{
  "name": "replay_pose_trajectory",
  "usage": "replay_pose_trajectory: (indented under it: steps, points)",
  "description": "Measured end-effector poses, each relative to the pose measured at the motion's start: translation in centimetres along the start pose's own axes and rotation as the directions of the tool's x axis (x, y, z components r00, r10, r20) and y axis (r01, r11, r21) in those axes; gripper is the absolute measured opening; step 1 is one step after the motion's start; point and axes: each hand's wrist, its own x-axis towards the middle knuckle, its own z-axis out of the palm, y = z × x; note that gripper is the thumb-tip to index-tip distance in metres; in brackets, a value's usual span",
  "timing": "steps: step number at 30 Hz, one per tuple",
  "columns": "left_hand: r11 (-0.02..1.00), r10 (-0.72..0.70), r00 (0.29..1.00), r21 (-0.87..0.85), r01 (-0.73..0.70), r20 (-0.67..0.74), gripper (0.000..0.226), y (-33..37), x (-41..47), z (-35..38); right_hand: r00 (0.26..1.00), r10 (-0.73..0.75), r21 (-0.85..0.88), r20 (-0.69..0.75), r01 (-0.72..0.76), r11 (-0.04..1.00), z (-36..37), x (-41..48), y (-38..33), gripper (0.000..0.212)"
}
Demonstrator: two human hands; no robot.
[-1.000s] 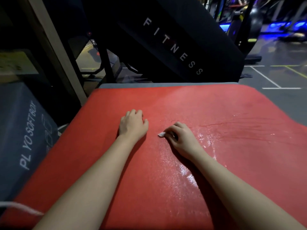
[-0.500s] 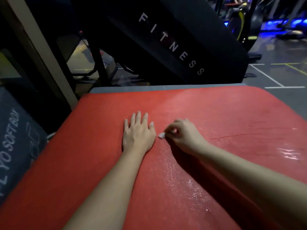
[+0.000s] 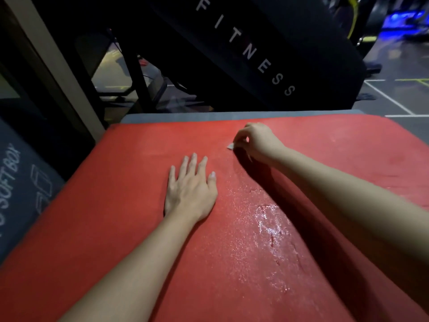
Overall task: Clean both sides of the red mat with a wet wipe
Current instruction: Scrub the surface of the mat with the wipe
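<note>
The red mat (image 3: 130, 205) fills most of the view, lying flat on a grey platform. A wet, shiny streak runs down its middle right. My left hand (image 3: 190, 189) rests flat on the mat with its fingers straight and spread. My right hand (image 3: 255, 142) is farther away, near the mat's far edge, with curled fingers pinching a small white wet wipe (image 3: 230, 146) against the mat. Only a corner of the wipe shows beyond the fingers.
A grey platform edge (image 3: 209, 117) shows beyond the mat. A large black machine marked FITNESS (image 3: 246, 52) stands right behind it. A dark soft box with white lettering (image 3: 21, 182) sits at the left. A beige post (image 3: 53, 66) rises at the far left.
My right hand has slid the wipe away from me toward the mat's far edge. My left hand has flattened, its fingers now straight and spread.
</note>
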Motion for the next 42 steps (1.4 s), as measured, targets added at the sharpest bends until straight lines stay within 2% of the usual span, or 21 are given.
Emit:
replay_pose_trajectory:
  steps: [3, 6, 8, 10, 13, 16, 18, 21, 25, 29, 32, 34, 36, 38, 42]
  points:
    - [1.000, -0.001, 1.000, 0.007, 0.001, 0.002, 0.059, 0.0, 0.0, 0.0, 0.999, 0.052, 0.044, -0.009, -0.051, 0.998, 0.0, 0.9, 0.7, 0.017]
    - [1.000, 0.002, 1.000, 0.017, -0.002, -0.008, 0.060, 0.1, 0.1, 0.2, 0.996, -0.030, 0.067, 0.087, 0.024, 0.997, -1.0, -0.7, 0.8, 0.030]
    - [1.000, -0.003, 1.000, 0.025, 0.003, -0.017, 0.060, 0.1, 0.2, 0.4, 0.982, -0.074, 0.067, 0.175, 0.063, 0.996, -1.6, -1.3, 0.8, 0.031]
    - [1.000, -0.004, 1.000, 0.026, 0.005, -0.012, 0.059, 0.2, 0.1, 0.4, 0.983, -0.059, 0.045, 0.175, 0.052, 0.998, -1.9, -0.1, 0.8, 0.029]
    - [1.000, -0.003, 1.000, 0.031, 0.004, -0.007, 0.059, 0.3, 0.0, 0.2, 0.995, 0.047, 0.002, 0.087, -0.047, 0.999, -1.0, 4.6, 1.5, 0.028]
    - [0.999, -0.003, 1.000, 0.042, 0.004, -0.009, 0.059, 0.2, -0.1, 0.0, 0.962, 0.274, 0.032, -0.003, -0.274, 0.961, 0.0, 8.9, 2.8, 0.030]
    - [0.999, -0.008, 1.000, 0.040, 0.009, -0.020, 0.059, 0.4, -0.2, 0.0, 0.949, 0.312, 0.050, -0.057, -0.309, 0.950, 0.5, 9.7, 3.4, 0.024]
    - [0.999, -0.007, 0.999, 0.045, 0.009, -0.033, 0.059, 0.5, -0.3, 0.0, 0.952, 0.276, 0.077, -0.128, -0.268, 0.960, 1.4, 9.7, 4.4, 0.021]
    - [0.999, -0.010, 0.999, 0.035, 0.011, -0.031, 0.059, 0.3, 0.2, 0.2, 0.976, 0.200, 0.111, -0.081, -0.191, 0.975, 0.4, 8.4, 5.1, 0.037]
    - [0.999, -0.009, 1.000, 0.039, 0.009, -0.014, 0.059, 0.2, 0.0, 0.4, 0.996, 0.015, 0.014, 0.092, -0.017, 1.000, -1.6, 5.6, 5.0, 0.037]
    - [0.999, -0.015, 1.000, 0.035, 0.015, -0.019, 0.059, 0.4, -0.1, 0.2, 0.997, -0.065, -0.037, 0.037, 0.066, 0.997, -1.4, 5.5, 5.1, 0.037]
    - [1.000, -0.011, 1.000, 0.027, 0.011, -0.016, 0.059, 0.4, 0.1, 0.2, 0.998, -0.048, -0.030, -0.039, 0.047, 0.998, -1.0, 6.0, 4.7, 0.036]
    - [1.000, -0.010, 1.000, 0.025, 0.010, -0.014, 0.059, 0.3, 0.0, 0.1, 0.997, 0.037, 0.029, -0.065, -0.035, 0.999, -0.8, 6.1, 4.4, 0.033]
    - [1.000, -0.008, 1.000, 0.030, 0.008, -0.019, 0.059, 0.3, -0.2, 0.0, 0.997, 0.064, 0.066, -0.036, -0.061, 0.996, -0.9, 4.9, 4.2, 0.033]
    - [1.000, -0.010, 0.999, 0.017, 0.011, -0.030, 0.059, 0.4, -0.2, 0.1, 0.986, -0.132, -0.034, 0.103, 0.136, 0.990, -2.7, -0.5, 2.9, 0.041]
